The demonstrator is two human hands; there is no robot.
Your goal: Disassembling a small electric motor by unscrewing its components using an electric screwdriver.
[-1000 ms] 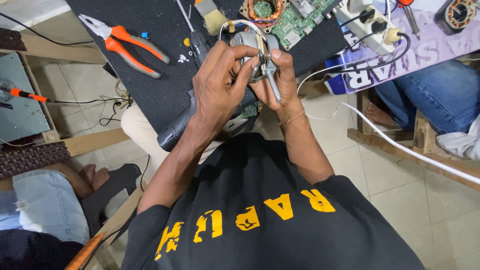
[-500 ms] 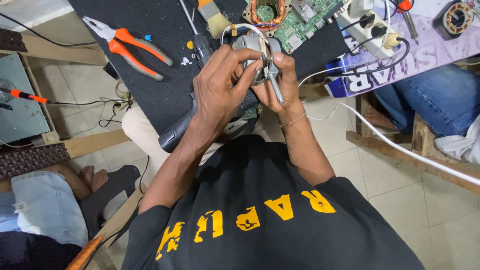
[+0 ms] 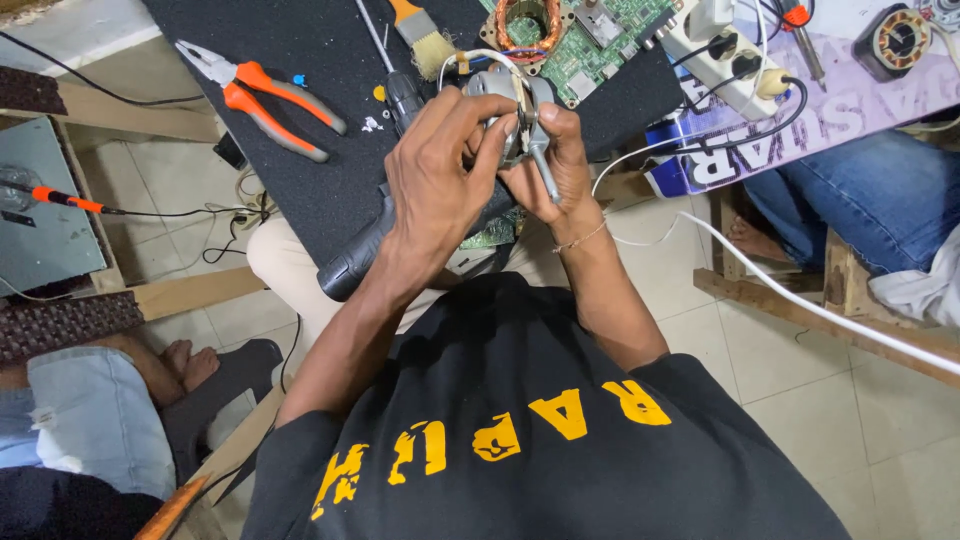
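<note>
Fingers (image 3: 470,130) of both hands still clamped on small grey motor (image 3: 495,90) — grip unchanged, view merely shifted.

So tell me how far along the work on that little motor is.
Looks done: the motor is off the black mat, wires attached. In hand: both hands, left hand and right hand, grip it, with a metal tool against it. Left: the pliers, brush and circuit board lie untouched; I cannot tell whether it is coming apart or going together.
</note>
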